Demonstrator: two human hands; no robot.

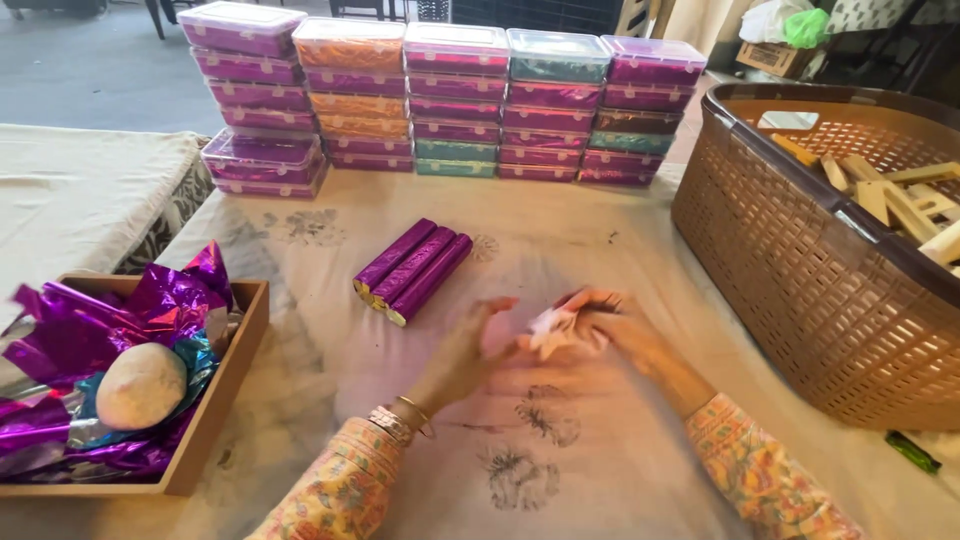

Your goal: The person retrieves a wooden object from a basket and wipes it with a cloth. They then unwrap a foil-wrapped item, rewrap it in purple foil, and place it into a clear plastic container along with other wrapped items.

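My right hand (610, 325) pinched a white scrap (552, 328) (blurred), my left hand (470, 350) hovered open beside it, steadying.

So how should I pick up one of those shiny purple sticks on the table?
Probably take the rightmost purple stick around its middle, coming from above and from its open right side. The three long, thin sticks lie flat and packed side by side, so only that outer one has a free long edge for fingers. The hands are busy with a small white piece.
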